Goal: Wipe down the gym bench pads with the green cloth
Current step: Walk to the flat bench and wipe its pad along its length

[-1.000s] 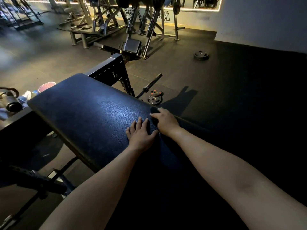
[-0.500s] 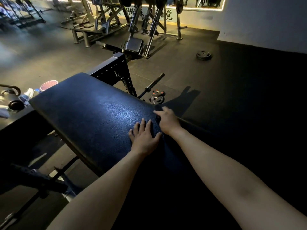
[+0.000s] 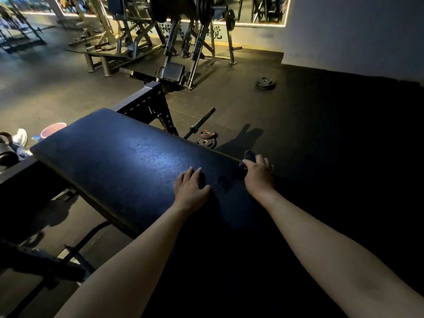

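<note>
While the room was lit only dimly, a dark rubber floor (image 3: 332, 138) was seen spread across the whole scene, with steel weight machines (image 3: 174, 42) ranged along the far side. Nearer, a long black bench pad (image 3: 110, 161) was shown running from the left towards the near right, its textured surface catching a pale sheen at the middle, and a perforated black frame (image 3: 146, 104) was seen rising behind its far edge. The left hand (image 3: 190, 191) was laid flat on the pad, fingers straight and slightly spread, with nothing held. The right hand (image 3: 259, 177) was placed at the pad's far edge, well apart from the left, its fingers curled over a bunched cloth (image 3: 249, 155) that was pressed against that edge; the cloth looked dark, and its colour could not be told in the poor light. Beyond the pad, a barbell (image 3: 202, 121) was seen lying on the floor beside two small stacked weight plates (image 3: 207, 139), and another plate (image 3: 265, 83) lay farther off. A pink-rimmed bucket (image 3: 53, 129) was partly hidden past the pad's left end.
</note>
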`<state>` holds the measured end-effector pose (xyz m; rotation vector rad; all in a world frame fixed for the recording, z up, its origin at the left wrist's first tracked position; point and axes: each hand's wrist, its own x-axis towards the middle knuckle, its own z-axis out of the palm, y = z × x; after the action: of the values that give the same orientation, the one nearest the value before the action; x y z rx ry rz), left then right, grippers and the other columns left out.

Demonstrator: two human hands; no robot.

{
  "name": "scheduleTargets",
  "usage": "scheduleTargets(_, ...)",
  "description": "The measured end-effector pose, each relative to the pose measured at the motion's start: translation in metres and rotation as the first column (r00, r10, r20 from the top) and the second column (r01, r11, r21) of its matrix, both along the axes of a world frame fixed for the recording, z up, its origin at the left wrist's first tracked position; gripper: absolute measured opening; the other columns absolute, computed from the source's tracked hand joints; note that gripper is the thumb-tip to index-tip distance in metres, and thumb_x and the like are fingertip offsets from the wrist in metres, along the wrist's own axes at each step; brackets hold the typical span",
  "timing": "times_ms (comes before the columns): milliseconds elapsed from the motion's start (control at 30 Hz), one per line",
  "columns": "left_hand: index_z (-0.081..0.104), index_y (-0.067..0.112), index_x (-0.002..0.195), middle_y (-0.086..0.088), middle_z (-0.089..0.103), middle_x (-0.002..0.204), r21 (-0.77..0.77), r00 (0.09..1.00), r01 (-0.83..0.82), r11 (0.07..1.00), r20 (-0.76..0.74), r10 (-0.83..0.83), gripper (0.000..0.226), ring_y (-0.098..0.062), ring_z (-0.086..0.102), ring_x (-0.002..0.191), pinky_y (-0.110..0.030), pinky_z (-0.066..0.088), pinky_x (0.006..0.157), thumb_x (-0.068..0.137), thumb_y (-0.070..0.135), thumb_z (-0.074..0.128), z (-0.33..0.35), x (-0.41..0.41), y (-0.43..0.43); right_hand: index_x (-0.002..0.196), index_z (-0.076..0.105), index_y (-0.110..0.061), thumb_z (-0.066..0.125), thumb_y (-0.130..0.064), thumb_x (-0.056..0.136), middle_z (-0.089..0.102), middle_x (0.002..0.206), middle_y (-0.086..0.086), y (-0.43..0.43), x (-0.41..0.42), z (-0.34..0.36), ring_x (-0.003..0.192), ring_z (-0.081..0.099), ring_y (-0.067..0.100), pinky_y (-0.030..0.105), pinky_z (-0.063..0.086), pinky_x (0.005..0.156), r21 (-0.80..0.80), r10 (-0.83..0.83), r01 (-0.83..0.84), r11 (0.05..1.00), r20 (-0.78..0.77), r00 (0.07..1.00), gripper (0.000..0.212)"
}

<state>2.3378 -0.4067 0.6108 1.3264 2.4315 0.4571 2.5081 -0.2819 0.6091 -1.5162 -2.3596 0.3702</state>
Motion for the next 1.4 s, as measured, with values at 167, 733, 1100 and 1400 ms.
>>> scheduleTargets(167, 0.029, 0.035, 0.154, 0.004, 0.018, 0.164, 0.015, 0.999, -0.029, 0.999, -0.039, 0.03, 0.079, -0.024, 0.01, 0.147, -0.046, 0.007, 0.115, 0.08, 0.057, 0.045, 0.002, 0.003, -0.043, 0.123, 0.061, -0.015, 0.042, -0.001, 0.09, 0.045, 0.129, 0.015, -0.023, -0.019, 0.007, 0.118, 0.038, 0.034, 0.041, 0.037, 0.101, -0.055, -0.027, 0.022, 0.998, -0.093, 0.995, 0.041)
scheduleTargets(733, 0.02, 0.035, 0.156, -0.001, 0.002, 0.167, -0.052, 0.978, -0.136, 0.989, -0.165, 0.126, 0.07, -0.025, 0.001, 0.149, -0.051, 0.003, 0.117, 0.093, 0.06, 0.041, 0.0, 0.029, -0.068, 0.132, 0.058, -0.017, 0.037, 0.005, 0.088, 0.045, 0.126, 0.016, -0.02, 0.004, 0.004, 0.116, 0.039, 0.036, 0.04, 0.036, 0.101, -0.012, 0.025, -0.027, 1.0, -0.098, 0.995, 0.053)
scheduleTargets(1100, 0.018, 0.039, 0.156, -0.002, 0.004, 0.167, -0.08, 0.977, -0.163, 0.983, -0.152, 0.149, 0.069, -0.027, 0.004, 0.148, -0.052, 0.003, 0.117, 0.095, 0.061, 0.039, -0.005, 0.03, -0.07, 0.129, 0.064, -0.021, 0.049, -0.006, 0.09, 0.054, 0.119, 0.016, -0.09, -0.039, 0.007, 0.111, 0.045, 0.034, 0.034, 0.037, 0.098, -0.071, 0.481, -0.499, 0.864, -0.182, 0.858, 0.044)
scheduleTargets(1400, 0.021, 0.038, 0.155, -0.001, 0.007, 0.167, -0.04, 0.98, -0.149, 0.988, -0.138, 0.143, 0.068, -0.026, 0.004, 0.148, -0.052, 0.003, 0.118, 0.094, 0.061, 0.04, -0.003, 0.03, -0.072, 0.128, 0.059, -0.019, 0.04, 0.0, 0.09, 0.044, 0.13, 0.019, -0.03, 0.002, 0.013, 0.122, 0.036, 0.037, 0.041, 0.032, 0.105, -0.077, 0.023, -0.031, 0.997, -0.107, 0.994, 0.047)
